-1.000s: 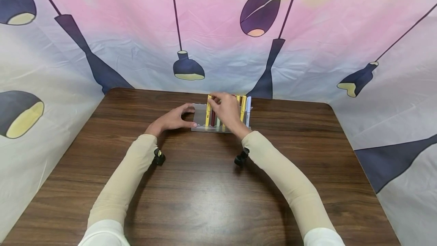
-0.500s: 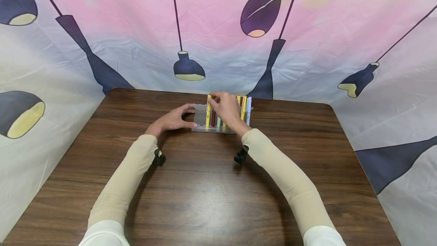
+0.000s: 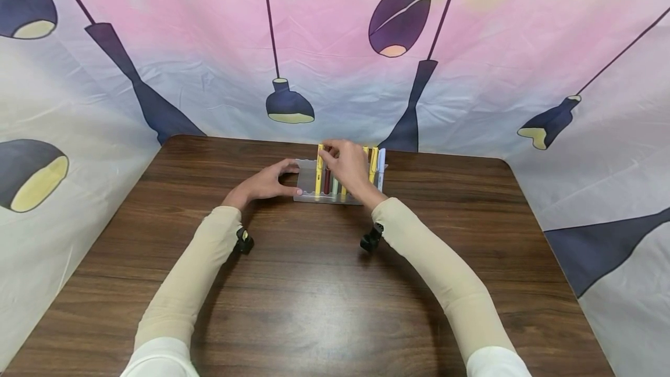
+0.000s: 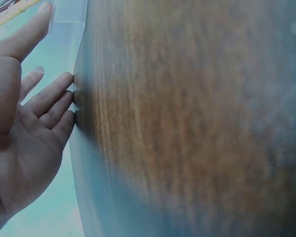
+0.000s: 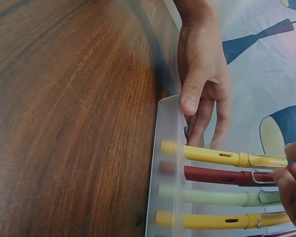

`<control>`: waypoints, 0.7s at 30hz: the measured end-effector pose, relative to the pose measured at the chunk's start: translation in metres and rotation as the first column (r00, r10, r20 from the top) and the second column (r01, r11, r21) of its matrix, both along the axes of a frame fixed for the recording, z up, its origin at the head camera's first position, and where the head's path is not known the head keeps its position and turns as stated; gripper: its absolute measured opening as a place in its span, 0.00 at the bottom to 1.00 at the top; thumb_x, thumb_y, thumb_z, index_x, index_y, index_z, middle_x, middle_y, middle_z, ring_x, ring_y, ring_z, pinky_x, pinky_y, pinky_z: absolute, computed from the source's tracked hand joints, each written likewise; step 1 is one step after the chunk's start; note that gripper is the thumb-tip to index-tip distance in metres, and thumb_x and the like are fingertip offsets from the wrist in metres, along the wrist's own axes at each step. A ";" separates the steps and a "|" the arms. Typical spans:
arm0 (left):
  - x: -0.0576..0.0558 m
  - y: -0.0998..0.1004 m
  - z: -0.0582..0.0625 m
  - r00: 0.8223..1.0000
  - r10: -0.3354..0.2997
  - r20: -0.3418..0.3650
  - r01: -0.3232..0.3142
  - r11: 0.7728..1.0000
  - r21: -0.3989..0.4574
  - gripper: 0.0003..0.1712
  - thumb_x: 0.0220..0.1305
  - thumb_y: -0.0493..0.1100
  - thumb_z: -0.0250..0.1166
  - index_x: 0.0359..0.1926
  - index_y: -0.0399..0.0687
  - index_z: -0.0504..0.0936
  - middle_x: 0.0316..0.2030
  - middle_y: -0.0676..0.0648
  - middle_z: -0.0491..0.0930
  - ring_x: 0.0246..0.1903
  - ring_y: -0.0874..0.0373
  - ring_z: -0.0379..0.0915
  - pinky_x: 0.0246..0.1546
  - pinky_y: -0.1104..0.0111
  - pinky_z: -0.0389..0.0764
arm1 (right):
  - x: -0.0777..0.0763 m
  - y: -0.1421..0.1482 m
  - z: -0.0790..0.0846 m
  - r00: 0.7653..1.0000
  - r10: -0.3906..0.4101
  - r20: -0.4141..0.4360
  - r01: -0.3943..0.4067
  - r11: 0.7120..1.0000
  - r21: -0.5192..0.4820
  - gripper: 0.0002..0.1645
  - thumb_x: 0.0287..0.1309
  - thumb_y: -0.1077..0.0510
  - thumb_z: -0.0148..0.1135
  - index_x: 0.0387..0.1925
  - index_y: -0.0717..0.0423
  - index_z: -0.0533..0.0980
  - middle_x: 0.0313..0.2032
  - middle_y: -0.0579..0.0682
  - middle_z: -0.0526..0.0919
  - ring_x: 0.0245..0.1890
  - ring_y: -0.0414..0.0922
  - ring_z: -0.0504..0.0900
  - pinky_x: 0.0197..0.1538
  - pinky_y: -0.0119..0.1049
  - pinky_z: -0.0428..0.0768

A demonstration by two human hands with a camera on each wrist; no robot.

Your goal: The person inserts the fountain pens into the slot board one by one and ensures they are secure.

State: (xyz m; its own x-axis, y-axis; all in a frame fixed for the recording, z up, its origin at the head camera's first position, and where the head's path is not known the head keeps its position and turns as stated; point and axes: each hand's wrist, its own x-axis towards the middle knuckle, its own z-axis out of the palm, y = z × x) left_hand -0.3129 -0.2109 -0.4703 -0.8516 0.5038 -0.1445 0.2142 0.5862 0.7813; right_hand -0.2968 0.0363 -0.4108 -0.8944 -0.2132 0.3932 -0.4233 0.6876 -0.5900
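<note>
A clear plastic pen stand (image 3: 306,176) stands near the table's back edge, with several pens leaning upright in its slots. At its left end my left hand (image 3: 267,182) holds it, thumb at the front corner and fingers behind; in the left wrist view the lower fingertips (image 4: 64,121) touch the table. My right hand (image 3: 349,166) pinches the cap end of the leftmost yellow pen (image 5: 214,155), whose lower end sits in the stand. Beside that pen are a dark red pen (image 5: 212,175), a pale green pen (image 5: 217,197) and another yellow pen (image 5: 217,220). My right hand hides the middle pens from the head view.
At the stand's right end are a yellow pen (image 3: 374,164) and a light blue pen (image 3: 381,167). Brown wooden tabletop (image 3: 303,284) extends in front of the stand. A printed cloth (image 3: 220,74) hangs close behind the table.
</note>
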 end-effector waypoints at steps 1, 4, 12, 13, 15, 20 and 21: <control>0.000 0.000 0.000 1.000 -0.001 -0.001 0.001 1.000 0.002 0.53 0.63 0.54 0.74 0.79 0.42 0.55 0.73 0.40 0.67 0.76 0.43 0.54 0.75 0.44 0.55 | 0.001 0.002 0.000 1.000 0.002 -0.001 -0.002 1.000 -0.012 0.18 0.69 0.50 0.66 0.55 0.54 0.85 0.33 0.48 0.89 0.20 0.39 0.79 0.22 0.33 0.69; -0.001 -0.001 0.000 1.000 0.000 -0.001 0.000 1.000 0.002 0.53 0.63 0.54 0.74 0.79 0.43 0.55 0.73 0.40 0.67 0.76 0.43 0.53 0.75 0.44 0.54 | 0.004 0.008 -0.001 1.000 0.008 0.004 -0.008 0.998 -0.065 0.18 0.69 0.50 0.65 0.55 0.52 0.85 0.33 0.48 0.89 0.20 0.39 0.79 0.23 0.34 0.70; -0.002 -0.002 0.000 1.000 -0.012 -0.022 0.012 0.999 -0.030 0.55 0.63 0.57 0.74 0.79 0.42 0.54 0.73 0.41 0.67 0.77 0.43 0.53 0.75 0.44 0.55 | 0.013 0.038 -0.009 1.000 0.008 -0.029 -0.013 0.986 -0.169 0.19 0.67 0.49 0.68 0.55 0.53 0.85 0.33 0.47 0.88 0.30 0.42 0.84 0.35 0.39 0.81; -0.002 -0.002 0.000 1.000 -0.016 -0.024 0.015 0.999 -0.034 0.55 0.63 0.58 0.74 0.79 0.42 0.54 0.73 0.41 0.68 0.77 0.44 0.53 0.75 0.44 0.55 | 0.015 0.043 -0.011 0.999 0.007 -0.035 -0.013 0.983 -0.184 0.19 0.67 0.49 0.69 0.54 0.53 0.85 0.33 0.47 0.89 0.30 0.43 0.85 0.35 0.40 0.82; -0.003 -0.003 -0.002 0.999 -0.027 -0.026 0.026 0.999 -0.041 0.55 0.63 0.59 0.73 0.79 0.42 0.54 0.73 0.41 0.67 0.77 0.44 0.53 0.74 0.44 0.55 | 0.020 0.055 -0.013 0.999 -0.006 -0.036 -0.001 0.980 -0.201 0.19 0.66 0.48 0.69 0.54 0.52 0.86 0.33 0.47 0.89 0.30 0.43 0.86 0.36 0.40 0.83; -0.003 -0.007 -0.003 0.999 -0.025 -0.043 0.023 0.999 -0.048 0.52 0.65 0.57 0.72 0.79 0.43 0.54 0.73 0.40 0.66 0.76 0.44 0.54 0.74 0.44 0.56 | 0.032 0.090 -0.018 0.998 -0.050 -0.038 0.040 0.973 -0.227 0.21 0.64 0.47 0.71 0.53 0.54 0.86 0.35 0.48 0.89 0.30 0.43 0.87 0.35 0.40 0.84; -0.003 -0.009 -0.003 0.998 -0.020 -0.057 0.017 0.999 -0.049 0.52 0.66 0.57 0.71 0.79 0.42 0.54 0.74 0.39 0.65 0.76 0.43 0.54 0.74 0.44 0.56 | 0.034 0.097 -0.019 0.997 -0.060 -0.042 0.049 0.973 -0.226 0.21 0.63 0.47 0.72 0.52 0.55 0.86 0.35 0.48 0.89 0.30 0.43 0.87 0.35 0.40 0.84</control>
